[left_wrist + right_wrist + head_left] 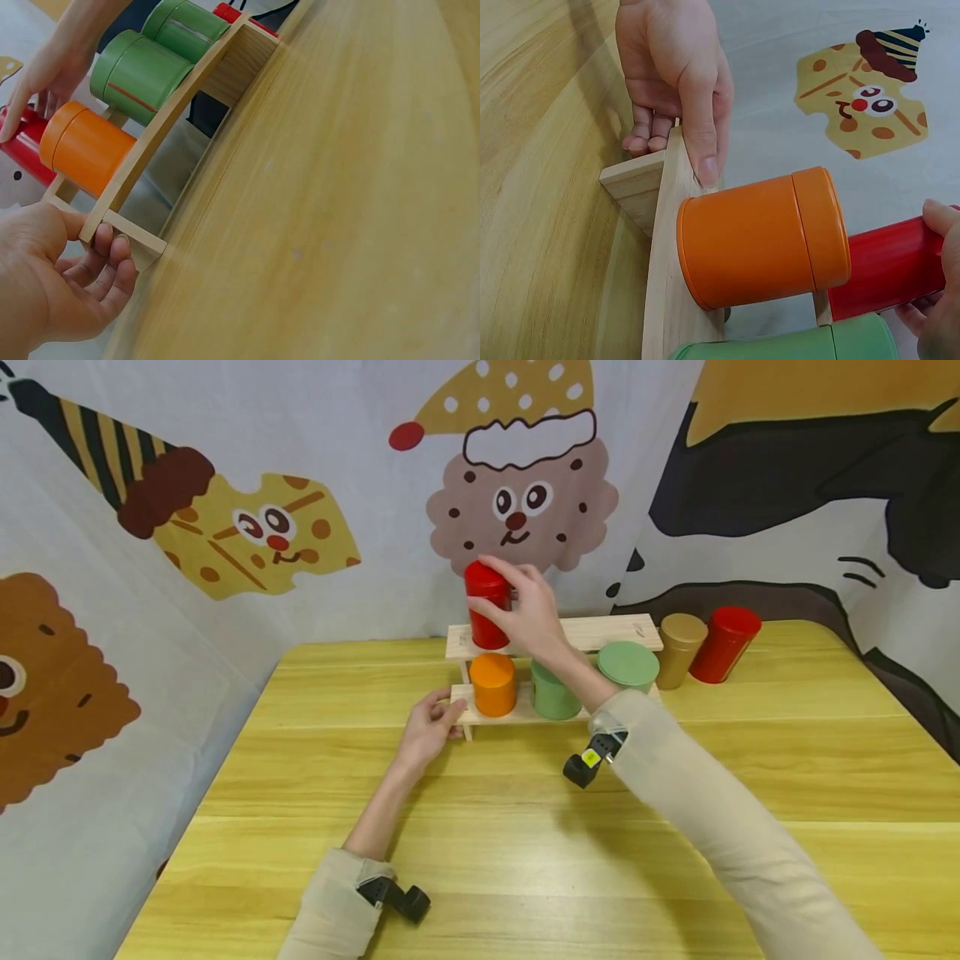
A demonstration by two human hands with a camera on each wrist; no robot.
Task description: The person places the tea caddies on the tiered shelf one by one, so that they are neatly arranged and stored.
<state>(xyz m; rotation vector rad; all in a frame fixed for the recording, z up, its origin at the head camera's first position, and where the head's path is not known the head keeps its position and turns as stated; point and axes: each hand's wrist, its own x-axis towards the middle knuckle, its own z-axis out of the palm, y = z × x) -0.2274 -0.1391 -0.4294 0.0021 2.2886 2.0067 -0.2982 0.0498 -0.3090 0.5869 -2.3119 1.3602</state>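
My right hand [531, 614] grips a tall red canister [487, 606] at the left end of the upper shelf of a two-tier wooden rack [611, 631]. In the right wrist view, thumb and fingers wrap the red canister's upper part. My left hand [67, 277] pinches the left end of the lower shelf, thumb on top and fingers beneath. An orange canister [761, 240] stands on that lower shelf beside the left thumb. Two green canisters [555, 693] share the same shelf; my right forearm partly covers them in the head view.
To the right of the rack, a gold canister [681, 650] and another red canister [725, 643] stand on the wooden table [517, 827]. A cloth printed with cartoon figures [375, 485] hangs right behind the table's back edge.
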